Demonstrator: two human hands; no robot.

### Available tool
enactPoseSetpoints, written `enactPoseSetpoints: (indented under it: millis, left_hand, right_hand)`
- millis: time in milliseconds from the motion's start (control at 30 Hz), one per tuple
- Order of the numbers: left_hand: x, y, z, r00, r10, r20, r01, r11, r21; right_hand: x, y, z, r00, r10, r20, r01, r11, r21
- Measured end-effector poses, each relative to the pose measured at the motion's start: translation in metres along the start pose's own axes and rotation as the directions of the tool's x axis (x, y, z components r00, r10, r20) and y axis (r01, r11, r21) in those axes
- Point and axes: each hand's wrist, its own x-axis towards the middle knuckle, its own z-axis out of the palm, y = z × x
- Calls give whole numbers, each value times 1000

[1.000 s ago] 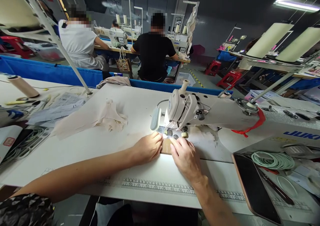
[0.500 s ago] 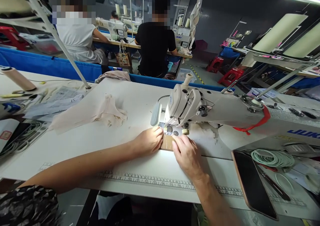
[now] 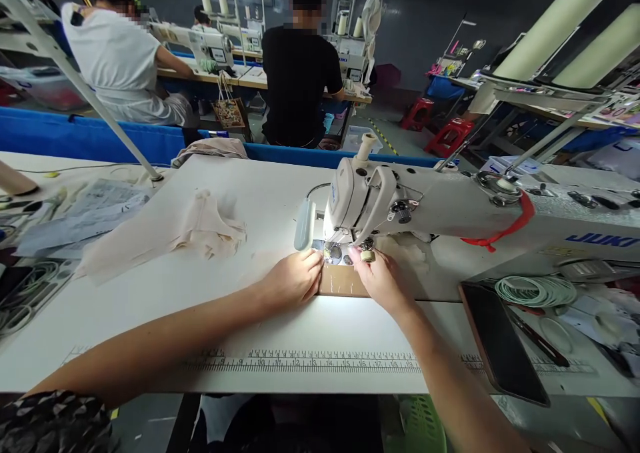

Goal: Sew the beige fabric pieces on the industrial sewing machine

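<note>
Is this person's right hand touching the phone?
Apart. The head view shows a strip of white tabletop between the right hand and the phone.

Two foreground hands (image 3: 295, 278) (image 3: 384, 281), one phone (image 3: 503, 343), one ribbon (image 3: 525, 214)

Left hand (image 3: 294, 279) curls near outstretched right hand (image 3: 384, 281).

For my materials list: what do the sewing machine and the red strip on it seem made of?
Sewing machine: probably painted metal, judging by its smooth, pale casing with soft highlights. Red strip: likely matte fabric; it bends softly and has loose ends.
</note>
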Motion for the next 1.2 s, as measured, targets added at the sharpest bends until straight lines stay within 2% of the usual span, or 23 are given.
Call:
enactPoseSetpoints:
  millis: [100, 167, 300, 400, 500, 667, 800, 900, 967, 1033, 1133, 1200]
  left_hand:
    - [1, 1, -3, 1000, 6, -8, -6, 1000, 30]
    - [1, 1, -4, 1000, -2, -2, 2, 999, 38]
    - [0, 0, -4, 1000, -18, 9, 18, 1000, 4]
    - [0, -4, -3, 999, -34, 27, 35, 998, -51]
    - [1, -7, 0, 997, -57, 54, 59, 998, -35]
    - [1, -8, 3, 996, -70, 60, 70, 997, -10]
    - [2, -6, -4, 994, -86, 61, 87, 996, -25]
    - [3, -9, -12, 981, -183, 61, 179, 982, 64]
    - [1, -15, -17, 955, -286, 84, 275, 954, 119]
    - [-1, -23, -22, 906, -404, 127, 395, 914, 90]
    - [-4, -32, -32, 786, -572, 236, 602, 795, -77]
    - [-6, -34, -43, 728, -588, 351, 678, 693, -245]
  right_hand:
    - [7, 3, 4, 998, 48, 28, -51, 992, 116]
    - [6, 4, 5, 998, 61, 6, -61, 987, 146]
    - [0, 2, 3, 997, 39, -61, -34, 996, 82]
    - [-3, -2, 2, 999, 17, -43, -14, 998, 69]
    - [-2, -4, 4, 1000, 27, 2, -27, 995, 93]
    - [1, 0, 6, 997, 57, -59, -58, 998, -24]
    - [-5, 2, 5, 996, 12, -92, -18, 998, -61]
    - [-13, 0, 7, 996, 3, -91, -12, 996, -91]
    - [-17, -5, 9, 999, -3, -45, 1, 998, -62]
    - [-20, -14, 12, 999, -43, 20, 43, 999, 28]
    - [-22, -32, 12, 988, -112, 111, 94, 984, 154]
    - [-23, -44, 11, 982, -99, 161, 72, 984, 164]
